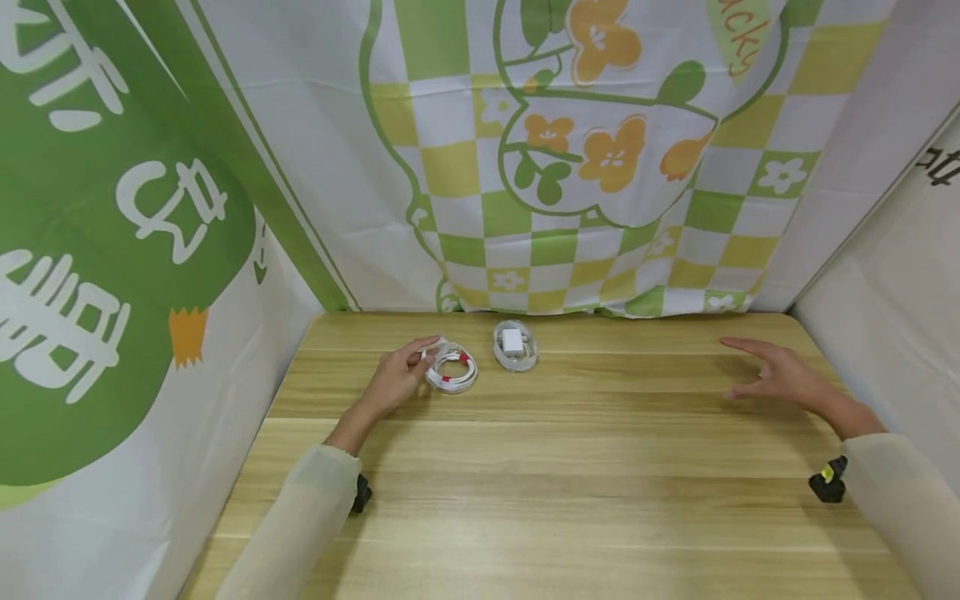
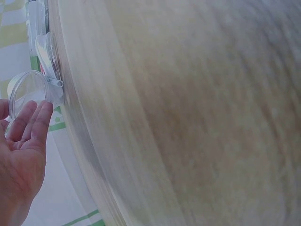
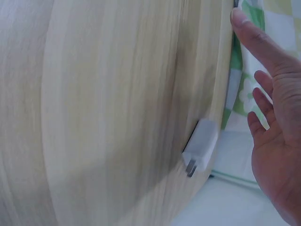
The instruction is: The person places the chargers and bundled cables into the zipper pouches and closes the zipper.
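Observation:
At the table's back left, my left hand (image 1: 396,379) pinches the edge of a clear round zip pouch (image 1: 452,388). Inside it lies a coiled white cable (image 1: 467,377) with red ties. The left wrist view shows the pouch's clear rounded part (image 2: 28,77) standing up between thumb and fingers, beside a zipper pull (image 2: 55,82). Over the back right of the table, my right hand (image 1: 783,379) is held with thumb and index finger spread apart, gripping nothing. Near it in the right wrist view lies a white plug-in charger (image 3: 201,143), prongs showing; the hand hides it in the head view.
Right of the left hand, a second clear round pouch (image 1: 517,364) holds a white charger (image 1: 513,342) and cable. Both pouches lie near the back edge of the wooden table (image 1: 562,467). A patterned cloth (image 1: 525,250) hangs behind, with more cloth at both sides.

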A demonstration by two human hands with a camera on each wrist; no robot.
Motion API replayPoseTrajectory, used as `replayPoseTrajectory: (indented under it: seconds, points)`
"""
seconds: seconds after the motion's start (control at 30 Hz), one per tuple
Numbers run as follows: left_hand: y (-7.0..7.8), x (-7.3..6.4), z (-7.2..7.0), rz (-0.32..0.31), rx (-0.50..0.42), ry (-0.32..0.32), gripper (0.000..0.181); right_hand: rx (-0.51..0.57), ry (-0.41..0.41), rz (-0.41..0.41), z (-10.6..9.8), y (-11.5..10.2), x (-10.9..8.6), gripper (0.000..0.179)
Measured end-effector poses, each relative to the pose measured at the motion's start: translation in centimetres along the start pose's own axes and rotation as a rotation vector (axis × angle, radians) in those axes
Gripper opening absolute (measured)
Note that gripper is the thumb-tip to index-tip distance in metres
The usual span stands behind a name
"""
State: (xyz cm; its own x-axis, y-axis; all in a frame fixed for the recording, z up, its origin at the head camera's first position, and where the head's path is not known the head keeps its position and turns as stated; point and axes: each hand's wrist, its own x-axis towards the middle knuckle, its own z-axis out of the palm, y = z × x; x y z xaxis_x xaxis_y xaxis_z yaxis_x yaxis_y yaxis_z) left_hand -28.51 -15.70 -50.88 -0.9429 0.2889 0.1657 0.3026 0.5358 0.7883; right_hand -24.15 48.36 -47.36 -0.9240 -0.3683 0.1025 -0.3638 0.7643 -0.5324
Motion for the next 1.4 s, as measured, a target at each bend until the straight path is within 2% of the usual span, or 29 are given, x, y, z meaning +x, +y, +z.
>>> replayPoseTrajectory:
  seconds: [0.07, 0.23, 0.43, 0.6, 0.97, 1.2, 1.4]
  points:
    - [-0.1, 0.0, 0.0, 0.0, -0.004, -0.001, 0.04, -0.014, 0.019, -0.01, 0.0, 0.3, -0.2, 0.091]
    - [-0.2, 0.0, 0.0, 0.001, -0.015, -0.001, 0.04, -0.029, 0.065, 0.029, -0.1, 1.1, -0.6, 0.093]
    - [-0.1, -0.1, 0.1, 0.01, -0.034, 0.001, 0.04, 0.006, 0.03, 0.04, -0.2, 2.1, -1.1, 0.096]
    - [0.0, -0.2, 0.0, 0.007, -0.055, -0.003, 0.04, 0.03, 0.015, 0.091, -0.3, 3.4, -1.5, 0.101]
    - [-0.1, -0.1, 0.1, 0.001, -0.037, 0.004, 0.04, -0.168, 0.093, 0.072, 0.0, 5.8, -2.2, 0.105]
    - [-0.2, -0.1, 0.0, -0.014, -0.045, 0.0, 0.04, -0.166, 0.027, 0.185, 0.1, 6.3, -2.7, 0.103]
    - [-0.2, 0.0, 0.1, -0.007, -0.037, 0.0, 0.041, -0.164, 0.05, 0.18, 0.1, 6.6, -2.8, 0.099]
